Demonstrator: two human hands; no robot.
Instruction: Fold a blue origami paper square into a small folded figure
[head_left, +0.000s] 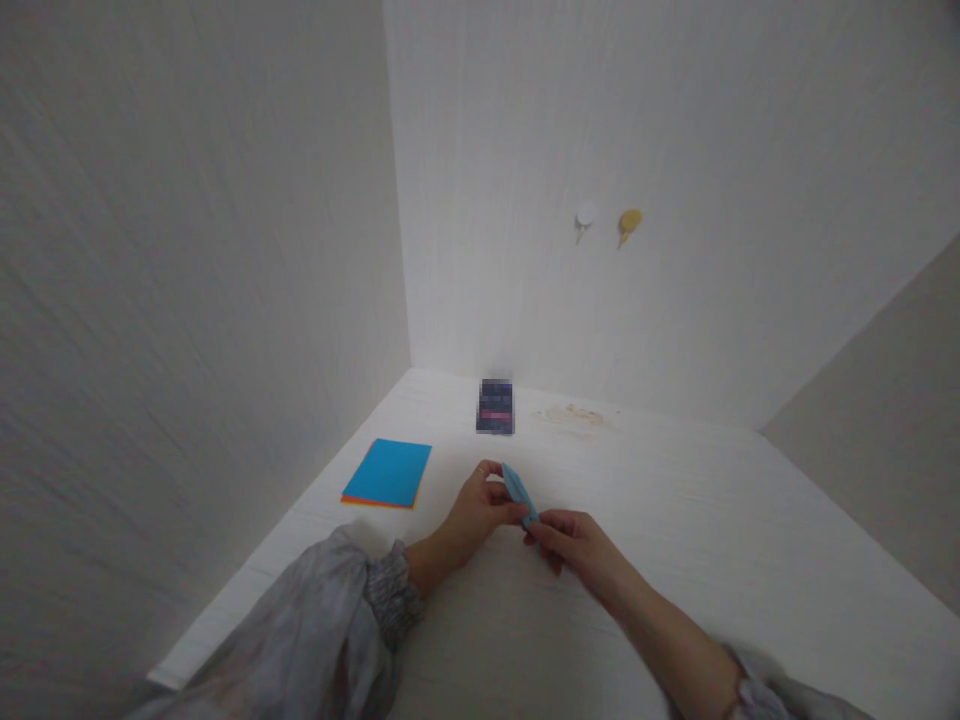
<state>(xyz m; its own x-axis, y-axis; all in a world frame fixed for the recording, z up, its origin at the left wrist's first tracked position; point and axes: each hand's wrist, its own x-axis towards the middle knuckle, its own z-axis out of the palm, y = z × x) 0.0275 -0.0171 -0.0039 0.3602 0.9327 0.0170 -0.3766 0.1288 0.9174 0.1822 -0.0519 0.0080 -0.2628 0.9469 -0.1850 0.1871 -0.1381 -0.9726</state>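
A small piece of folded light blue paper [516, 487] is held between my two hands, tilted above the white table. My left hand [489, 503] grips its left side, fingers behind and thumb near the lower end. At the lower right end, my right hand [568, 535] pinches the paper between thumb and fingers. To the left of my hands lies a stack of square coloured paper [388, 472], blue on top with orange edges showing beneath.
A dark, blurred-out rectangular object [495, 407] stands near the back wall. Brownish marks [576, 415] stain the table [675, 500] to its right. A white hook [585, 217] and a yellow hook [630, 222] are on the back wall. Walls enclose the table's left and right sides.
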